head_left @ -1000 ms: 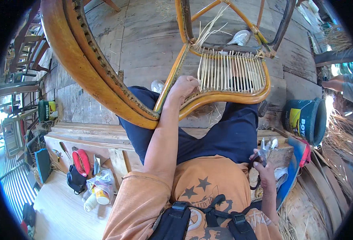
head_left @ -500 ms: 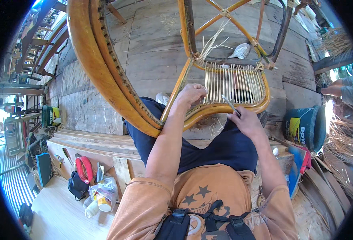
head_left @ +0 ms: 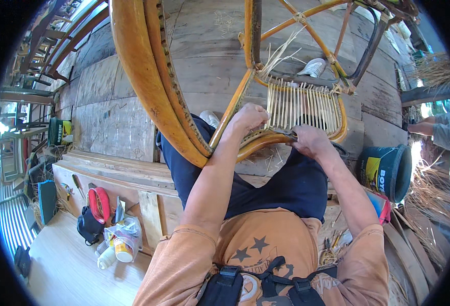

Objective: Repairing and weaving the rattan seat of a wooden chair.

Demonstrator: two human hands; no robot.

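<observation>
Weaving the chair seat (head_left: 301, 109) on your lap, you have many strips strung across but none woven through. Your left hand (head_left: 248, 118) grips the frame (head_left: 266, 143); your right hand (head_left: 309, 141) pinches a small tool (head_left: 285, 133).

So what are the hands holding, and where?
The left hand grips the chair frame at its front rail. The right hand pinches a thin tool by its near end.
</observation>
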